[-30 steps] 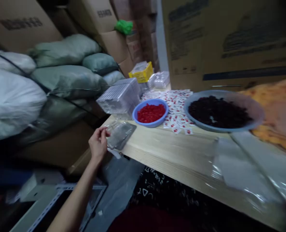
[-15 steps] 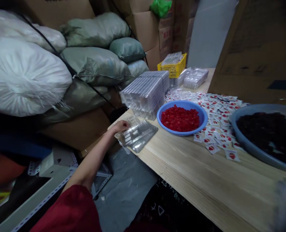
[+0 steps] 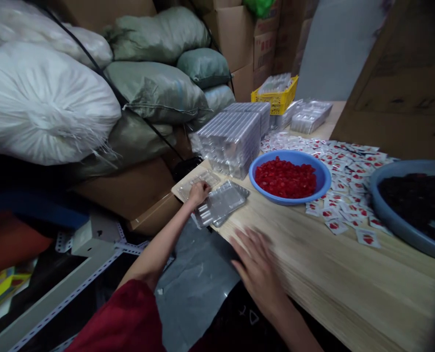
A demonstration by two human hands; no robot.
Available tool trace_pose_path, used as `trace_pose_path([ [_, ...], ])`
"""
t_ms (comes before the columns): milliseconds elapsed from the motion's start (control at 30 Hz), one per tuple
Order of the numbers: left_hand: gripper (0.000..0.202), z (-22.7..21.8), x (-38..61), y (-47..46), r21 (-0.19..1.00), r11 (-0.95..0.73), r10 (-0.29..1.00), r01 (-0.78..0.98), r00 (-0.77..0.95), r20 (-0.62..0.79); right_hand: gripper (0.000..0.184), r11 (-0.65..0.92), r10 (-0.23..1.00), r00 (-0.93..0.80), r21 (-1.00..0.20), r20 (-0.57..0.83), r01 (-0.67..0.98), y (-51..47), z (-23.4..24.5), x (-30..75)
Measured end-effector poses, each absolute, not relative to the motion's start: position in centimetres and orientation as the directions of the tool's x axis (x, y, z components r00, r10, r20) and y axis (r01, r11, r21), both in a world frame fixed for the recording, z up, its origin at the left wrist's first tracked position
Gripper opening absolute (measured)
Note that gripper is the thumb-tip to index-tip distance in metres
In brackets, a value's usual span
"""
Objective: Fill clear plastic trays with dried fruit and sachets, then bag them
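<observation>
Fingers of the left hand [image 3: 198, 191] curl down onto a clear plastic tray [image 3: 222, 202] at the wooden table [image 3: 312, 264] corner, centre-left of frame, its long axis running toward upper right. Lower centre, the right hand [image 3: 257, 266] lies spread, empty, farther off.

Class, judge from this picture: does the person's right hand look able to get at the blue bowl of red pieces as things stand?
Probably yes. The right hand lies open on the wooden table, and only bare tabletop shows between it and the blue bowl. The left hand is off at the clear trays.
</observation>
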State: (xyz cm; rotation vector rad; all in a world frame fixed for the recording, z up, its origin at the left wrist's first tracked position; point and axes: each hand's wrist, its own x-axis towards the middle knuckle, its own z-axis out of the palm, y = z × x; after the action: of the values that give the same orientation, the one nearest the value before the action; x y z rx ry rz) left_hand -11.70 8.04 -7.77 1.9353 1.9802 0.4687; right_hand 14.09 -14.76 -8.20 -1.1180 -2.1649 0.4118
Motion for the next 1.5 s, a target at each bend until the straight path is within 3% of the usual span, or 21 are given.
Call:
trace_pose_path([
  [133, 0.037, -7.3, -12.6, 9.0, 0.519, -0.016, 0.996, 0.855, 0.061, -0.069, 0.047, 0.628, 0.776, -0.534, -0.492, 0.335, 0.604, -7.9, -9.4, 9.7],
  [400, 0.027, -6.9, -16.0, 11.1, 0.682, -0.033, 0.952, 0.73, 0.23, -0.2, 0.025, 0.549, 0.832, -0.422, -0.43, 0.36, 0.716, -0.7, -10.8, 13.0],
  [533, 0.037, -6.8, -15.8, 11.2, 0.738, -0.029, 0.942, 0.674, 0.266, -0.206, 0.02, 0.53, 0.836, -0.402, -0.36, 0.373, 0.768, -2.0, -9.8, 13.1],
  [700, 0.043, -6.3, -15.6, 11.0, 0.738, -0.027, 0.936, 0.674, 0.277, -0.218, 0.023, 0.493, 0.86, -0.362, -0.404, 0.359, 0.771, -3.6, -9.0, 13.2],
  [833, 0.035, -6.1, -15.4, 10.9, 0.674, -0.054, 0.948, 0.736, 0.25, -0.197, 0.026, 0.492, 0.862, -0.33, -0.477, 0.385, 0.728, -6.2, -7.9, 14.3],
  [1167, 0.009, -6.3, -12.9, 8.4, 0.355, -0.162, 0.985, 0.921, 0.13, 0.112, 0.021, 0.467, 0.879, -0.244, -0.638, 0.409, 0.612, -14.1, -9.7, 17.5],
  [1367, 0.016, -5.2, -14.5, 7.5, 0.311, -0.168, 0.926, 0.935, 0.042, 0.376, 0.018, 0.435, 0.895, -0.142, -0.759, 0.422, 0.485, -14.5, -11.1, 19.2],
  [1500, 0.017, -4.8, -15.4, 7.0, 0.297, -0.199, 0.884, 0.934, 0.04, 0.466, 0.016, 0.399, 0.915, -0.118, -0.825, 0.385, 0.4, -14.0, -11.4, 19.2],
])
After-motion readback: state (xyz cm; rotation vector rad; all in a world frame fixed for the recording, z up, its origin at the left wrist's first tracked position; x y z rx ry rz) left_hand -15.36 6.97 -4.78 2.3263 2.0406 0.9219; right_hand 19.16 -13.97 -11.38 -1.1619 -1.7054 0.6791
